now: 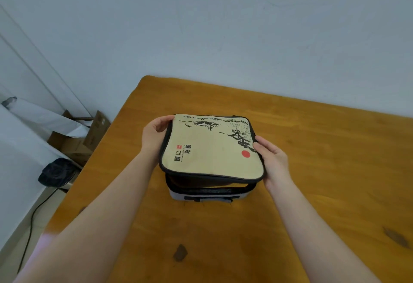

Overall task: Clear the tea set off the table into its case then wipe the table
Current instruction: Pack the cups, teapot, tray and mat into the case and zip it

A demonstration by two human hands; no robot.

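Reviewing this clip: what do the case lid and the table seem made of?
Lid: likely woven fabric, matte beige, with a printed ink landscape and black piping round its edge. Table: seemingly wood, orange-brown with a faint sheen; grain streaks and dark knots show, though veneer is possible.

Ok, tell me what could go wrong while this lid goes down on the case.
The lid is raised above the case, with a gap at the near edge; lowered crooked, the edges may not meet. The left hand and right hand grip the lid's side edges, so fingers could get pinched against the rim. Contents are hidden; anything standing tall might be crushed.
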